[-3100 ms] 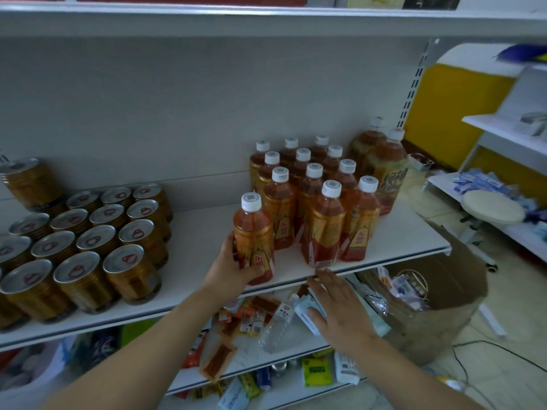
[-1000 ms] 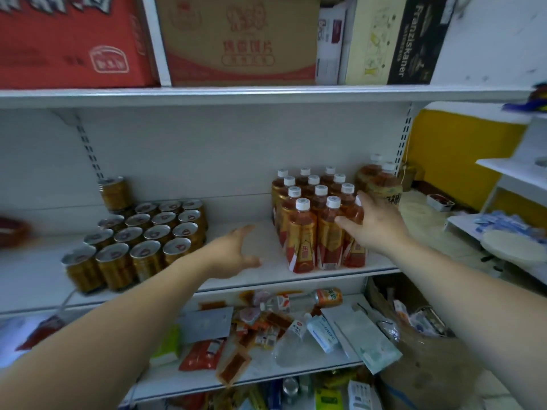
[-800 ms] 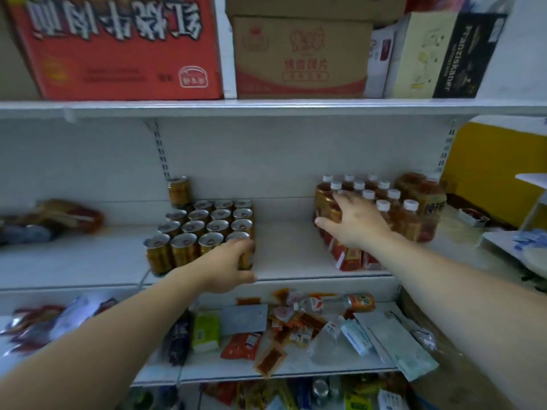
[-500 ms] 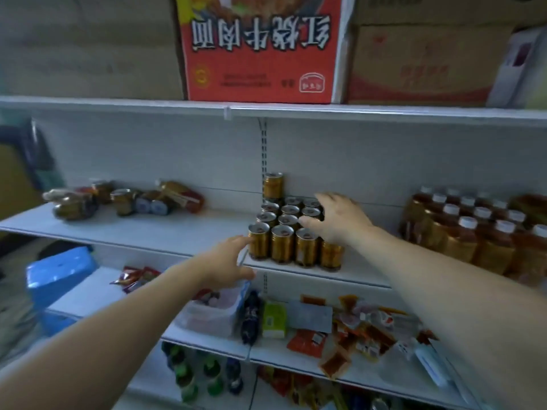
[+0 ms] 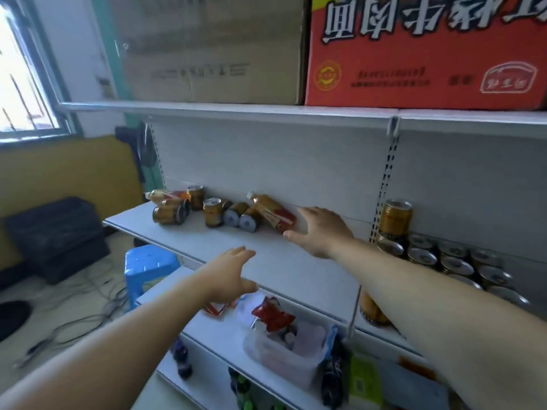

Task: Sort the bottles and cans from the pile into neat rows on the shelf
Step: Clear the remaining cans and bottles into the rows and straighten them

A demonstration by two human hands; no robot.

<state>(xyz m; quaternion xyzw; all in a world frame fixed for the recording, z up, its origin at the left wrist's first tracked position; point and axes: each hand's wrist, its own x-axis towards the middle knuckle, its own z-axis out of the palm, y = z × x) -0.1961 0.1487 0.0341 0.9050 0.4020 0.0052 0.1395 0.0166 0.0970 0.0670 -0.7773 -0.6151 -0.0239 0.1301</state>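
View has swung left since 3.1 s ago. Back then the left hand gripped a bottle at the front of the bottle rows. Those rows are now out of frame, and the unsorted pile (image 5: 213, 211) sits centre-left at the back of the white metal shelf (image 5: 266, 264). So that bottle reads as placed and a new pick is starting.

Right hand (image 5: 321, 232): open, fingers spread, holds nothing. It is right beside the base of a lying amber plastic bottle with red label and white cap (image 5: 270, 213). Motion blur, so contact is possible but I cannot confirm it.

Left hand (image 5: 229, 273): open and empty, hovering over the shelf's front part, lower centre, apart from the pile.

Pile: a second lying bottle (image 5: 165, 195) at its left end, plus gold metal cans, some upright (image 5: 212, 213), some on their sides (image 5: 168, 213). About 6, rough count.

Sorted gold cans (image 5: 444, 258) stand in rows at right of frame, with 1 can stacked on top (image 5: 395, 217).

Judgement: the next move is gripping the near bottle and carrying it right to the bottle rows. It leans on the neighbouring lying cans (image 5: 247, 221), so lifting it may set them rolling. The task is well along, with the pile still to clear.

Also seen: a red printed carton (image 5: 414, 54) and a brown carton (image 5: 213, 48) on the upper shelf, and a blue plastic stool (image 5: 148, 261) lower left.
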